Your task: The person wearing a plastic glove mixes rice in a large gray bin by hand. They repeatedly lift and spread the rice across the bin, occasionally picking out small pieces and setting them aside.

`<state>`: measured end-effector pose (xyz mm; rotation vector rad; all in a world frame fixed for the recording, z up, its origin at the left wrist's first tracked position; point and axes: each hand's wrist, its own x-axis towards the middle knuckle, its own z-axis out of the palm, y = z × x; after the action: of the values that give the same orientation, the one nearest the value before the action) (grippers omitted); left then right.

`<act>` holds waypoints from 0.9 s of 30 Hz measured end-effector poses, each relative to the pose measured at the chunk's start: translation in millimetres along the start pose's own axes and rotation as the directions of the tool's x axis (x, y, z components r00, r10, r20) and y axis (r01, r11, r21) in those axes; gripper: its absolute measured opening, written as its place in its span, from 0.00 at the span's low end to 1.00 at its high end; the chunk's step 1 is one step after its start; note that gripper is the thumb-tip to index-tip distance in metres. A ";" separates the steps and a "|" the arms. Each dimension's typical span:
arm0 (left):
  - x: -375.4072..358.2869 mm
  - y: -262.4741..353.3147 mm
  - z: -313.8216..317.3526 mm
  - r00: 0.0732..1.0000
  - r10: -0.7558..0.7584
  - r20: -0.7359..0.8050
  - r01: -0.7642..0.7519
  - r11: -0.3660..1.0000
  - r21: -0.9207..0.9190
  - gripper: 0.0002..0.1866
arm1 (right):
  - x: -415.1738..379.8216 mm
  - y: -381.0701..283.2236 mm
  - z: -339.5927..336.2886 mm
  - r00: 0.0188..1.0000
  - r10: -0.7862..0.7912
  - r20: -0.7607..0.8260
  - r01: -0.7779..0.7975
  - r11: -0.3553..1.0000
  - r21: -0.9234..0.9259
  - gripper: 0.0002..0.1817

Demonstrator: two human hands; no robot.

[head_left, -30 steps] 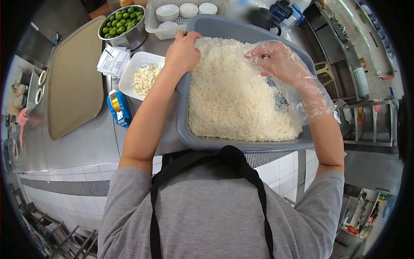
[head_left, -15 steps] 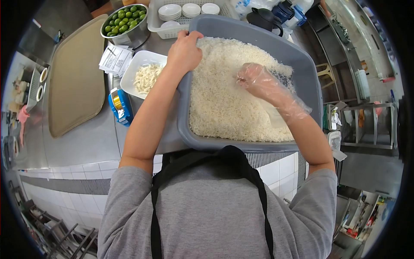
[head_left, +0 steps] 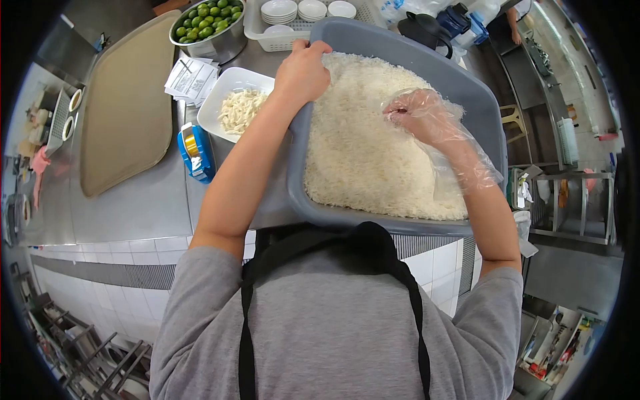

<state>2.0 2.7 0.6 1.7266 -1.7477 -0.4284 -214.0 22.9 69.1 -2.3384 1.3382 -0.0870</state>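
A large grey tub [head_left: 293, 193] holds a broad bed of white rice [head_left: 363, 160]. My left hand [head_left: 303, 72] grips the tub's left rim near its far corner, fingers hooked over the edge. In a loose clear plastic glove, my right hand [head_left: 421, 115] is over the right part of the rice, its fingers curled together. Whatever is between those fingertips, I cannot make out. Beside my left forearm is a white dish [head_left: 212, 112] with pale strips [head_left: 240, 110] in it.
A blue tape dispenser [head_left: 195, 155], paper slips [head_left: 190, 79] and a brown tray [head_left: 127, 113] lie left on the steel counter. Behind stand a bowl of green limes [head_left: 208, 21], a white basket [head_left: 267, 43] with small dishes and a black jug [head_left: 423, 30]. Another person's arm [head_left: 513, 27] shows upper right.
My right hand has shifted slightly right and away from me over the rice, fingers still curled. My left hand keeps its hold on the rim. The whole view has shifted a little.
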 end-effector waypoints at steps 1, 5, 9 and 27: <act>0.4 -0.3 0.5 1.000 0.020 -0.004 -0.020 1.000 0.011 0.21 | -0.6 -6.7 -1.3 0.996 0.088 0.015 -0.088 0.996 0.018 0.08; 1.1 -2.8 2.9 1.000 0.026 -0.014 -0.026 1.000 0.005 0.21 | 1.6 -4.4 18.0 0.983 -0.174 0.053 0.170 0.983 0.066 0.11; 1.2 -0.8 1.3 1.000 -0.015 0.005 0.015 1.000 -0.018 0.20 | 10.5 -12.0 63.8 0.960 -0.236 0.149 0.219 0.968 0.119 0.12; 0.5 1.1 -0.3 1.000 -0.013 0.010 0.013 1.000 -0.016 0.20 | 32.5 0.4 43.6 0.909 -0.227 -0.349 0.225 0.973 -0.049 0.11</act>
<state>1.4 2.3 1.6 1.7286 -1.7364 -0.4566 -185.5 10.6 24.5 -2.5616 1.2107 -0.6007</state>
